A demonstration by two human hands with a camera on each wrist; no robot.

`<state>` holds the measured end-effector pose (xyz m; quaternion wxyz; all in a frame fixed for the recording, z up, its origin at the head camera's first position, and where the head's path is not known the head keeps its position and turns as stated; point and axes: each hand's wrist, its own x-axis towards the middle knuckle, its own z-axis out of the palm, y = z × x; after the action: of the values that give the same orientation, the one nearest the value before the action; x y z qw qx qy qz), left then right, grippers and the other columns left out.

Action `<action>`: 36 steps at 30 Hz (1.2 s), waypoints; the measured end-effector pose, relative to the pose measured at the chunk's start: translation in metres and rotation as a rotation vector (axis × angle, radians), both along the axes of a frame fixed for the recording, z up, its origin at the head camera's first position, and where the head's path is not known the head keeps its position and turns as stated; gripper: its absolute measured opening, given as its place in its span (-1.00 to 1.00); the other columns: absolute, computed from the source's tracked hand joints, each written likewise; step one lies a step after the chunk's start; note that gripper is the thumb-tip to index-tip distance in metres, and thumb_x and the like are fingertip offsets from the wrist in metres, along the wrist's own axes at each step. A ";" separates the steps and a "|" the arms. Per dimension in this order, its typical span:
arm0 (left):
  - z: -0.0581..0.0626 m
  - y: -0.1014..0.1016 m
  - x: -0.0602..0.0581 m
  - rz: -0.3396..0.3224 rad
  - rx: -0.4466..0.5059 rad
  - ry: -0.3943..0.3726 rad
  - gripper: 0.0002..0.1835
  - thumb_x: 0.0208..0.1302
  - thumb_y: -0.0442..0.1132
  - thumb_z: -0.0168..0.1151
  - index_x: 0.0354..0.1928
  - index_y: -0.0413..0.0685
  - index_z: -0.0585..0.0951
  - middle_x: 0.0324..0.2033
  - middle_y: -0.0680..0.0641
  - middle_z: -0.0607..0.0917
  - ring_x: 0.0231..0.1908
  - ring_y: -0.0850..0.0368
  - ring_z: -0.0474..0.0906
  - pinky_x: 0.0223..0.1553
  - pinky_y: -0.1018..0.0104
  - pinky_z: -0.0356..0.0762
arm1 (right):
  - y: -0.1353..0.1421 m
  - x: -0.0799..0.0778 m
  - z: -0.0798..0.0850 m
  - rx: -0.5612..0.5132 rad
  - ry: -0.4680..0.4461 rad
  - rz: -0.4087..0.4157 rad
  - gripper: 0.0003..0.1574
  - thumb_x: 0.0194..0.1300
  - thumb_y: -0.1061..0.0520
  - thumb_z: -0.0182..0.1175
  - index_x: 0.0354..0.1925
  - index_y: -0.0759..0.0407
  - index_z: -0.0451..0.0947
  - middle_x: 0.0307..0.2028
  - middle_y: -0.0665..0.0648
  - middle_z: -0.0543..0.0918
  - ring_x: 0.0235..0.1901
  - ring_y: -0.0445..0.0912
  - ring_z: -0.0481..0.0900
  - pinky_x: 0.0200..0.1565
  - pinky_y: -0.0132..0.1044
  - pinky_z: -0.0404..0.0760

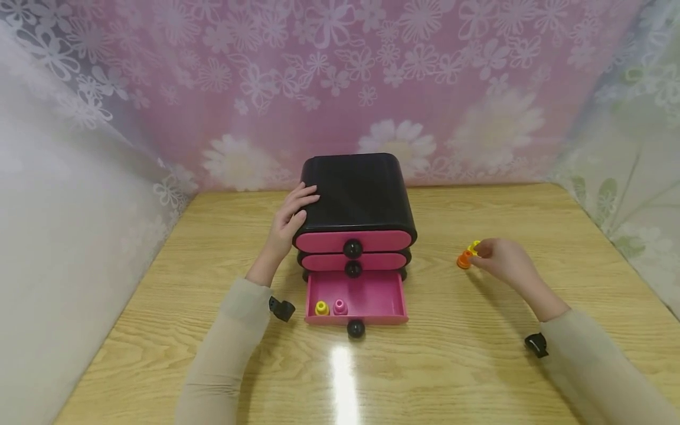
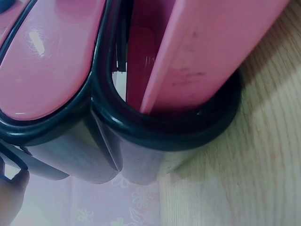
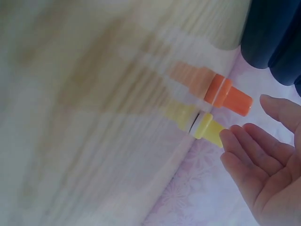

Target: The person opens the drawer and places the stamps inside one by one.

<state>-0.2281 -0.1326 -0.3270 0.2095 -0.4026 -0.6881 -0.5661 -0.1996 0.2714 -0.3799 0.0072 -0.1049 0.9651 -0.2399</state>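
Observation:
A small black cabinet [image 1: 356,189] with pink drawers stands on the wooden table. My left hand [image 1: 289,221] rests along its left upper edge, fingers laid over the top. The bottom drawer [image 1: 372,295] is pulled out and holds a yellow stepped peg [image 1: 321,307] and a pink one [image 1: 340,307]. To the right of the cabinet, an orange stepped peg [image 1: 464,260] and another yellow peg [image 3: 207,127] stand close together. My right hand [image 1: 504,260] is right at these two, thumb and fingers spread apart; in the right wrist view the fingertips [image 3: 226,136] overlap the yellow peg's tip.
The two upper drawers, each with a round black knob [image 1: 353,248], are closed. Pink flowered cloth [image 1: 329,88] hangs behind the table, and pale cloth [image 1: 69,236] runs along the left side. A black strap [image 1: 281,309] sticks out at the left sleeve.

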 end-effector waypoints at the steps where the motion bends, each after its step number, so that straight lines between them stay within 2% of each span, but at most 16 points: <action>1: 0.000 0.000 0.000 0.002 0.004 0.000 -0.67 0.19 -0.47 -0.18 -0.10 -0.68 0.37 0.02 -0.59 0.27 0.18 -0.44 -0.07 0.23 0.03 -0.14 | 0.000 -0.002 -0.001 0.004 -0.008 0.004 -0.55 0.12 0.10 0.16 -0.19 0.50 0.50 -0.29 0.42 0.58 -0.29 0.22 0.53 -0.31 0.02 0.50; 9: 0.001 0.005 0.002 -0.013 -0.009 -0.024 -0.65 0.10 -0.56 -0.22 -0.09 -0.68 0.36 0.03 -0.58 0.27 0.18 -0.44 -0.08 0.23 0.02 -0.14 | 0.004 -0.006 -0.007 0.015 -0.007 0.029 -0.69 0.07 0.13 0.20 -0.33 0.41 0.56 -0.42 0.28 0.62 -0.40 0.12 0.55 -0.37 -0.03 0.51; 16: -0.001 0.004 0.001 -0.028 0.011 -0.011 -0.66 0.18 -0.48 -0.19 -0.10 -0.71 0.35 0.02 -0.60 0.26 0.17 -0.47 -0.09 0.23 0.01 -0.15 | 0.003 -0.008 -0.007 0.006 -0.036 0.044 -0.73 0.09 0.15 0.17 -0.33 0.38 0.56 -0.41 0.24 0.62 -0.41 0.08 0.55 -0.38 -0.05 0.51; 21: 0.000 0.003 0.000 -0.023 0.016 -0.004 -0.65 0.25 -0.41 -0.17 -0.10 -0.70 0.35 0.02 -0.60 0.25 0.18 -0.45 -0.09 0.23 0.02 -0.14 | 0.000 -0.006 0.000 -0.002 -0.005 0.034 -0.70 0.11 0.13 0.17 -0.30 0.39 0.56 -0.37 0.28 0.62 -0.36 0.13 0.55 -0.34 -0.02 0.51; 25: -0.002 0.000 -0.003 -0.013 0.013 -0.003 -0.68 0.16 -0.53 -0.20 -0.09 -0.68 0.36 0.04 -0.58 0.26 0.19 -0.42 -0.08 0.23 0.02 -0.15 | -0.006 0.003 0.011 -0.020 0.021 0.038 -0.66 0.13 0.14 0.15 -0.23 0.43 0.54 -0.31 0.34 0.60 -0.30 0.18 0.54 -0.33 0.00 0.51; 27: -0.007 -0.002 -0.008 -0.005 0.011 0.000 -0.67 0.15 -0.54 -0.20 -0.08 -0.64 0.38 0.05 -0.54 0.28 0.21 -0.37 -0.07 0.24 0.04 -0.14 | -0.012 0.009 0.017 -0.022 0.042 0.048 -0.66 0.13 0.15 0.16 -0.22 0.42 0.54 -0.30 0.34 0.60 -0.29 0.19 0.54 -0.32 0.01 0.50; 30: -0.018 -0.006 -0.017 0.004 0.011 0.012 -0.61 0.29 -0.30 -0.15 -0.06 -0.58 0.41 0.07 -0.47 0.31 0.23 -0.28 -0.04 0.24 0.08 -0.13 | -0.022 0.020 0.024 -0.012 0.099 0.069 -0.68 0.11 0.15 0.18 -0.24 0.38 0.57 -0.31 0.32 0.62 -0.31 0.19 0.54 -0.33 0.04 0.49; 33: -0.024 -0.007 -0.023 0.017 0.009 0.017 -0.44 0.30 -0.03 -0.12 -0.05 -0.53 0.44 0.08 -0.41 0.34 0.25 -0.20 -0.01 0.24 0.11 -0.12 | -0.034 0.032 0.031 0.007 0.172 0.096 -0.74 0.07 0.16 0.22 -0.29 0.33 0.60 -0.35 0.28 0.64 -0.35 0.17 0.56 -0.35 0.05 0.49; 34: -0.024 -0.008 -0.023 0.017 0.009 0.021 -0.45 0.30 -0.05 -0.12 -0.05 -0.52 0.44 0.08 -0.41 0.34 0.24 -0.21 -0.01 0.24 0.11 -0.11 | -0.039 0.035 0.033 0.012 0.195 0.107 -0.76 0.05 0.16 0.23 -0.31 0.32 0.60 -0.36 0.27 0.64 -0.37 0.16 0.57 -0.36 0.03 0.49; 36: -0.022 -0.007 -0.021 0.013 0.013 0.020 -0.57 0.30 -0.23 -0.15 -0.05 -0.55 0.43 0.08 -0.44 0.33 0.24 -0.24 -0.02 0.24 0.10 -0.12 | -0.047 0.041 0.035 0.013 0.235 0.130 -0.79 0.02 0.18 0.25 -0.34 0.30 0.61 -0.37 0.24 0.65 -0.38 0.12 0.58 -0.37 0.00 0.51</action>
<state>-0.2487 -0.1393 -0.3486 0.2226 -0.4022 -0.6849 -0.5653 -0.1581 0.2239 -0.3452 -0.0895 -0.1945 0.9520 -0.2188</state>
